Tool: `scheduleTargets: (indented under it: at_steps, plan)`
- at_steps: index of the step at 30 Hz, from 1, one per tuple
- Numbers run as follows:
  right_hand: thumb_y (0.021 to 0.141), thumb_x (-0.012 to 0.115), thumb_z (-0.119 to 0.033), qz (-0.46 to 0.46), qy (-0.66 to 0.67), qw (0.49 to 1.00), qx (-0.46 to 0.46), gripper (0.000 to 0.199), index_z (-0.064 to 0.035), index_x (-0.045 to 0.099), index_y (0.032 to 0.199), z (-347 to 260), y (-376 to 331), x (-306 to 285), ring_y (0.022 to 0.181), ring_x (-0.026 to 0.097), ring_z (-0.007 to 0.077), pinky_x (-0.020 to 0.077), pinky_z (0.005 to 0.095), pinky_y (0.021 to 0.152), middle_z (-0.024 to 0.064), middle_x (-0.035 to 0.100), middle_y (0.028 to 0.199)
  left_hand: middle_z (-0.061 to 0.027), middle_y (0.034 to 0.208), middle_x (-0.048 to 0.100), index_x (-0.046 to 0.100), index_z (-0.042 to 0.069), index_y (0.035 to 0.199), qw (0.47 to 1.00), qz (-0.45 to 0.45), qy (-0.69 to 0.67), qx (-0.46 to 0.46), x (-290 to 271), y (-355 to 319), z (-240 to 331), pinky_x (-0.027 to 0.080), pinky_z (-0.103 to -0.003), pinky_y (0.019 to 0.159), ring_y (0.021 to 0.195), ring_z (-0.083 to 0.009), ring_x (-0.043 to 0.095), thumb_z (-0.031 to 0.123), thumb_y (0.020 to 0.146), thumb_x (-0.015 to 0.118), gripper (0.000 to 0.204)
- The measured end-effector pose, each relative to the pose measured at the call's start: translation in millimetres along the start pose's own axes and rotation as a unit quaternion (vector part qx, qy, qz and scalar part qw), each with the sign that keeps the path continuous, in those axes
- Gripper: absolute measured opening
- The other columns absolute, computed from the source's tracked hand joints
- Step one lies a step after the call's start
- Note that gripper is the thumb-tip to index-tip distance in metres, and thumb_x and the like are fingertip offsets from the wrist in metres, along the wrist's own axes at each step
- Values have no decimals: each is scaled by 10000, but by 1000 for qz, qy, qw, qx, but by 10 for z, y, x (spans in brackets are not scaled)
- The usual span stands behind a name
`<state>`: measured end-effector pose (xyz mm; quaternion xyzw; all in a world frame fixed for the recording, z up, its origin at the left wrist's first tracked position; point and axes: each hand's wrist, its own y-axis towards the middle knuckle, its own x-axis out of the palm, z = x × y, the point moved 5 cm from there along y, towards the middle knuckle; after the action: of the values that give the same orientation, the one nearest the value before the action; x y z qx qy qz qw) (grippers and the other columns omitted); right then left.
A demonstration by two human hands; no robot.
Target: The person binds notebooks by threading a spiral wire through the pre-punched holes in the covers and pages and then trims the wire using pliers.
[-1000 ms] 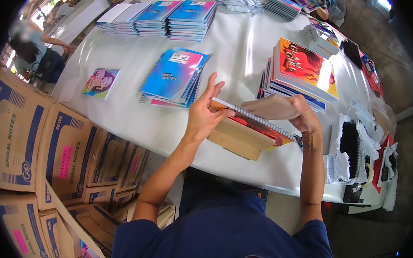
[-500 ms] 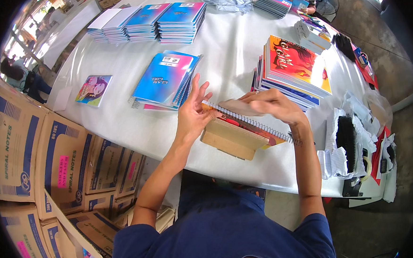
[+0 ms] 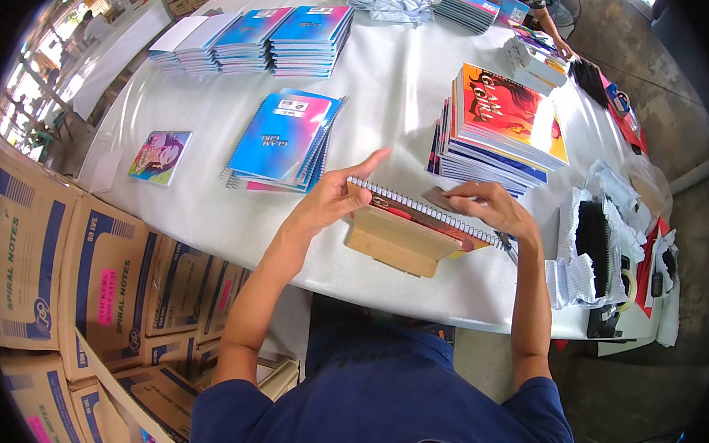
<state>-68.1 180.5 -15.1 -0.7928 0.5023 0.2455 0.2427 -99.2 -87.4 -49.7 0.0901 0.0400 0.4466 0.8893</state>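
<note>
A spiral notebook (image 3: pixel 419 209) with an orange-red cover stands on its edge in front of me, its white wire coil along the top. Leaning against its near side is a brown cardboard piece (image 3: pixel 396 243). My left hand (image 3: pixel 338 195) grips the coil's left end, thumb on the near side and index finger stretched out. Over the right part of the coil, my right hand (image 3: pixel 492 206) pinches a flat grey-brown piece (image 3: pixel 439 199). A slim dark-tipped tool (image 3: pixel 508 246) shows below that palm; its kind is unclear.
Blue-pink notebooks (image 3: pixel 280 138) lie beyond my left hand, near a small colourful booklet (image 3: pixel 161 157). Red-orange notebooks (image 3: pixel 502 111) are stacked right. More stacks (image 3: pixel 311 41) stand far back. Cartons (image 3: pixel 110 273) crowd the left; a coil-filled box (image 3: pixel 591 243) sits right. A co-worker's arm (image 3: pixel 550 27) reaches in.
My right hand has moved right and lower along the coil with the flat piece. My left fingers have tipped down from upright toward the right. The co-worker's arm has stretched out over the table.
</note>
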Motion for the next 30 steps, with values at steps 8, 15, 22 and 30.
scheduleTargets:
  at_steps: [8,15,22,30]
  plan:
    - [777,763,-370,174,-269,947,10,622,-178,573,1338,612,-823,136,1291,448,352,309,490,1079,183,531,1356,-152,1342,575,601,-80,1239,998,57,11,37,-149,111,565,463,-294,972,1200,-203,570,527,913,596,689]
    - [868,684,-287,285,-400,861,130,595,-157,477,1410,1193,-1483,295,1251,435,380,339,518,1036,207,460,1351,-169,1437,487,463,-3,1410,971,-23,222,91,153,-296,1337,345,-419,1113,1365,-279,423,278,833,712,689]
    - [861,661,-120,378,-114,917,60,342,-98,590,1196,324,-1368,470,788,603,298,504,390,681,144,568,1010,-142,1449,469,539,88,1369,812,106,554,151,1069,-304,593,346,-509,1072,1368,-400,383,125,810,711,586]
    - [818,737,-301,328,-161,928,-69,440,-115,633,1203,-453,-1150,818,925,563,297,465,405,779,145,548,1064,-111,1443,481,525,137,1392,753,115,631,151,1176,-249,534,355,-542,1033,1352,-406,394,79,817,683,600]
